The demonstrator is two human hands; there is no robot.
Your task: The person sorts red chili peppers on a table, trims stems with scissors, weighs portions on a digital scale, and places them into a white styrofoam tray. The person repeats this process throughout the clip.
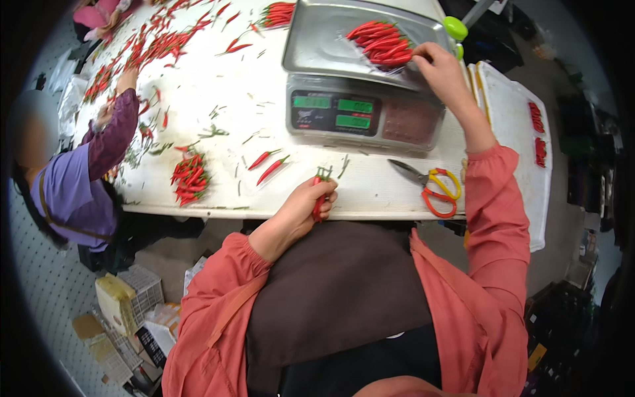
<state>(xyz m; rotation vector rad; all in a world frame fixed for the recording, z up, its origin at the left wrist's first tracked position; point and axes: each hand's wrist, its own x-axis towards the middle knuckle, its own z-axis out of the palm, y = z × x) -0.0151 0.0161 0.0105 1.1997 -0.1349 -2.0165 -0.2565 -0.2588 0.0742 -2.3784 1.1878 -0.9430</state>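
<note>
My left hand [310, 201] is closed around a few red chilies [319, 206], green stems up, at the table's front edge. Over the right side of the scale's metal pan [317, 44], my right hand [439, 67] has its fingertips at the edge of a pile of red chilies [382, 42] lying on clear plastic; whether it grips one, I cannot tell. The digital scale [364, 116] has lit green displays. Two chilies [272, 170] lie on clear plastic left of my left hand. Scissors [426, 183] with red and yellow handles rest near the table's front right.
A heap of chilies [191, 178] sits at the front left, with many more [163, 47] spread behind. A co-worker in purple [79, 183] reaches in from the left. Cut stems litter the white table [218, 94]. A white foam box [516, 99] holding packed chilies stands at the right.
</note>
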